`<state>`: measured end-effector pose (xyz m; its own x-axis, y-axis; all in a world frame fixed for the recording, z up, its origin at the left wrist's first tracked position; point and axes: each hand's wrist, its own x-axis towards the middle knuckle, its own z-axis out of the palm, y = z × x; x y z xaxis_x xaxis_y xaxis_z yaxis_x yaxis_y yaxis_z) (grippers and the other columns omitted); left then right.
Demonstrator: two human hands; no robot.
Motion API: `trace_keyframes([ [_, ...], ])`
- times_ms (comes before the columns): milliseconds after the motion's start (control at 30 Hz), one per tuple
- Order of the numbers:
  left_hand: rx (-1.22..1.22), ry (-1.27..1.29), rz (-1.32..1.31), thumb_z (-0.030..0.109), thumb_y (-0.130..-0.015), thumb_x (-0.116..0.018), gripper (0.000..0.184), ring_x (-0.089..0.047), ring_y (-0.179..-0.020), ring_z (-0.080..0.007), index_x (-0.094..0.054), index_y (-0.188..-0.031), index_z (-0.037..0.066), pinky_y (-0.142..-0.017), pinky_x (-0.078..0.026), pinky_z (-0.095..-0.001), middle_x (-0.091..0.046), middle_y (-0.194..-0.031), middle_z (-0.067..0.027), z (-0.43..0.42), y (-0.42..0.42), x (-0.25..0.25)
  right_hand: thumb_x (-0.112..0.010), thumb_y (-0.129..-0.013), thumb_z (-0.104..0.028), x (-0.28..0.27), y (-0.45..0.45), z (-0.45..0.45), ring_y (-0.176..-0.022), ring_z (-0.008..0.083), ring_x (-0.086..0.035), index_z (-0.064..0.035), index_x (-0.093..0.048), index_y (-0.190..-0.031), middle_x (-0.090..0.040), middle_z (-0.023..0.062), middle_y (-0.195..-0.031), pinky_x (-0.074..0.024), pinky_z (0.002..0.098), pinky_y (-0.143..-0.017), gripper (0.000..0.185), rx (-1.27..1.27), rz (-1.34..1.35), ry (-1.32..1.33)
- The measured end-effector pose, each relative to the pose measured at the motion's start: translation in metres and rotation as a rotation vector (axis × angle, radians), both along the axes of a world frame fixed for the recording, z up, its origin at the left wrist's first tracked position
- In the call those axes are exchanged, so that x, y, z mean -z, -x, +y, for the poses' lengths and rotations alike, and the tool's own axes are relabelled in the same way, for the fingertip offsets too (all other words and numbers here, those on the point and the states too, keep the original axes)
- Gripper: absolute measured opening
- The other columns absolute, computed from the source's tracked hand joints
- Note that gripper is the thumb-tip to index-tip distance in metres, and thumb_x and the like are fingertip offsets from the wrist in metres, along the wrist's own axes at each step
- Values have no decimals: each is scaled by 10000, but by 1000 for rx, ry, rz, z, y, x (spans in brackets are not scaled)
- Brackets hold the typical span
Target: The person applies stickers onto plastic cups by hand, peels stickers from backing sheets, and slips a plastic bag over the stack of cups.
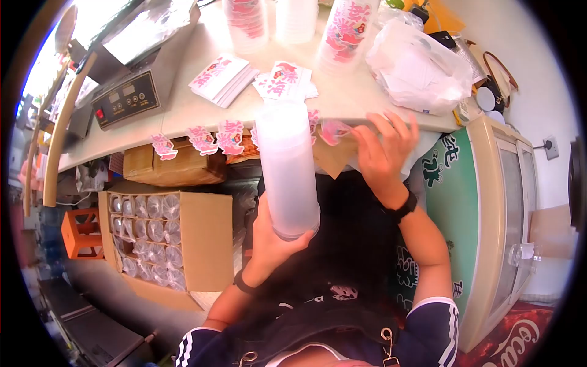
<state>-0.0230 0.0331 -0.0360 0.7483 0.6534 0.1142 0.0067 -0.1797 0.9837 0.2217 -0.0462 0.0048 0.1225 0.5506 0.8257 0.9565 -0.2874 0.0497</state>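
Note:
My left hand is wrapped around the lower end of a tall stack of frosted clear plastic cups, tilted in front of the counter edge. Beside it, my right hand pinches a pink sticker between thumb and index finger, with the other fingers raised. The sticker is slightly blurred. Along the counter's front edge hang several pink character stickers, some partly hidden behind the cups. Stacks of sticker sheets and a second pile of stickers lie on the counter.
Sticker-covered cup stacks and a plain cup stack stand behind. A white plastic bag sits right, a control-panel machine left. Below are an open carton of wrapped cups, an orange stool and a green-sided cabinet.

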Motion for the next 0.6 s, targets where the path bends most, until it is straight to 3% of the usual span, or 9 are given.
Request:
trace_keyframes([
  [100, -36, 16, 74, 258, -657, -830, 897, -620, -1087, -235, -373, -1381, -9, -949, -473, -360, -619, -1190, -157, 1, 4, 0, -775, -749, -164, -39, 26, -24, -1190, 298, -485, -97, -653, -843, -592, 49, -1195, -276, 549, -1078, 168, 22, -62, -76],
  [233, -4, 30, 93, 278, -667, -833, 898, -614, -1113, -240, -370, -1386, 2, -957, -471, -362, -609, -1219, -158, -3, -7, 4, -805, -728, -311, -90, 50, -39, -1231, 402, -422, -101, -632, -878, -505, 161, -1307, -219, 572, -1085, 312, -254, 329, 94],
  [267, 26, 45, 62, 287, -668, -834, 900, -612, -1121, -242, -369, -1386, 7, -958, -472, -362, -605, -1225, -159, -7, -11, 0, -842, -696, -339, -95, 57, -40, -1316, 416, -368, -102, -616, -905, -487, 160, -1346, -212, 589, -1111, 389, -238, 329, 192],
  [400, 151, 120, 27, 314, -668, -836, 907, -607, -1136, -244, -366, -1385, 19, -959, -476, -367, -602, -1231, -164, -18, -17, -17, -861, -644, -378, -85, 59, -28, -1349, 417, -329, -116, -608, -929, -448, 174, -1387, -160, 611, -1119, 462, -226, 292, 307],
  [467, 197, 129, 26, 320, -666, -837, 902, -607, -1137, -241, -373, -1381, 25, -962, -477, -375, -604, -1229, -163, -19, -15, -20, -889, -602, -411, -83, 56, -25, -1388, 423, -287, -128, -582, -1127, -366, 185, -1461, -176, 590, -1134, 672, -208, 301, 289],
  [500, 195, 126, 30, 320, -666, -837, 902, -607, -1137, -241, -373, -1381, 25, -962, -477, -375, -604, -1229, -163, -18, -14, -21, -889, -602, -411, -81, 55, -24, -1388, 423, -287, -128, -582, -1127, -366, 185, -1461, -176, 590, -1134, 672, -212, 304, 285],
  [533, 202, 119, 32, 318, -664, -835, 899, -608, -1136, -243, -376, -1380, 25, -961, -478, -375, -604, -1230, -163, -18, -13, -23, -903, -580, -420, -79, 53, -25, -1407, 428, -255, -131, -489, -1265, -312, 189, -1497, -184, 575, -1144, 851, -269, 319, 166],
  [600, 212, 110, 34, 315, -663, -833, 896, -610, -1136, -246, -378, -1378, 25, -959, -479, -376, -604, -1230, -163, -17, -11, -25, -917, -558, -428, -80, 50, -26, -1425, 433, -224, -134, -396, -1403, -258, 193, -1532, -191, 560, -1154, 1035, -323, 331, 44],
])
